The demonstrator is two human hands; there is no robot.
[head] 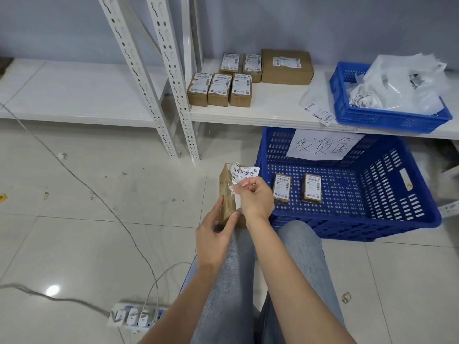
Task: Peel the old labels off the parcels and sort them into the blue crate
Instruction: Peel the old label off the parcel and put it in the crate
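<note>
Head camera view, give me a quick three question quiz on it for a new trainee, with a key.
1. How many parcels lie in the big blue crate on the floor?
2. True or false: the right hand is pinching a label on the held parcel.
3. Which hand steadies that parcel from below: A the left hand, B the right?

Key: 1. Two. 2. True. 3. A.

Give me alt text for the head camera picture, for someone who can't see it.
A seated person's right hand peels a barcode label off a brown parcel steadied by the left hand. Beside it on the floor, a blue crate holds two parcels; more parcels wait on a white shelf.
</note>
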